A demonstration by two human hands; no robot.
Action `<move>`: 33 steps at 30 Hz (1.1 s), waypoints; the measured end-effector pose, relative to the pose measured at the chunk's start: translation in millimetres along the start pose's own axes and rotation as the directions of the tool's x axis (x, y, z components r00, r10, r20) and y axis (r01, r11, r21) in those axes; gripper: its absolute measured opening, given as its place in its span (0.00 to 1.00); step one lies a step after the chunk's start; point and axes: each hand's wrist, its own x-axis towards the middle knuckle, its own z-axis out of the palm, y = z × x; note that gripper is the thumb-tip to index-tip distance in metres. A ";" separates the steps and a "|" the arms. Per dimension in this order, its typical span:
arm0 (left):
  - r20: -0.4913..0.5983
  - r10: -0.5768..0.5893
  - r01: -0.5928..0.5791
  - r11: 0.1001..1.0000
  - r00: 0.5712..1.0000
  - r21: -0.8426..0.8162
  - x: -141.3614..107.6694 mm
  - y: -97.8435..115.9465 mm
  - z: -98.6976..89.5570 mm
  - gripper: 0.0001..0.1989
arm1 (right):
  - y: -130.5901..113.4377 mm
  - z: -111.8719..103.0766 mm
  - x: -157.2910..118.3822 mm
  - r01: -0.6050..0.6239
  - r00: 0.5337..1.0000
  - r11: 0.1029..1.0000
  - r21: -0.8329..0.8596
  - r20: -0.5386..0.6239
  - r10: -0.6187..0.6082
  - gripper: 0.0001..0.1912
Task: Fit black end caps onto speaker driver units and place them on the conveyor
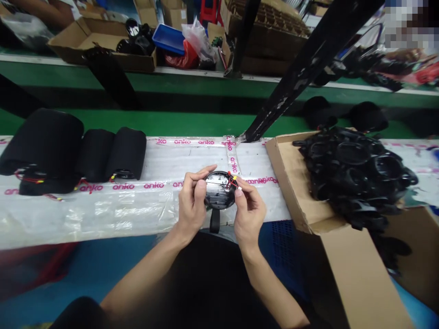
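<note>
At the centre of the frame, over the near part of the white-covered bench (164,160), a round black part (219,199) sits between the two hands, its shiny inside turned up to view; the left hand (192,201) is curled partly closed, thumb and fingers gripping the left rim; the right hand (250,208) is likewise bent in, thumb and fingers closed at the right rim beside the thin red wires (232,182), though whether it pinches a wire too I cannot tell; a black strap (214,221) hangs below the part; the step in hand looks like handling the wires at the part's upper right; the next move seems to call for a steady left hold and light right fingers, so that nothing thin is tugged; at the left of the frame rest rounded black pieces (125,153); at the right, a cardboard box (291,192) bears a heap of black plastic parts (353,164).
</note>
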 end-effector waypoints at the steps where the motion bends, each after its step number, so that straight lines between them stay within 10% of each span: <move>1: -0.007 0.001 -0.001 1.000 1.000 -0.009 0.4 -0.9 -0.1 0.14 | -2.9 0.3 -0.3 0.024 1.000 1.000 -0.018 -0.006 -0.024 0.11; 10: 0.330 -0.011 0.053 0.992 0.944 -0.117 32.2 -15.8 -8.6 0.27 | -12.8 1.1 -2.0 -0.090 0.995 0.995 -0.046 0.044 0.092 0.15; 19: 0.323 -0.027 0.059 0.994 0.946 -0.091 28.7 -11.7 -7.3 0.29 | 11.0 -40.4 -3.4 0.031 0.891 0.999 0.015 0.453 -0.034 0.41; 33: 0.486 -0.041 0.105 0.989 0.873 -0.105 40.5 -12.7 -27.2 0.29 | 18.9 -46.0 13.3 0.108 0.880 0.992 -0.063 0.471 -0.066 0.38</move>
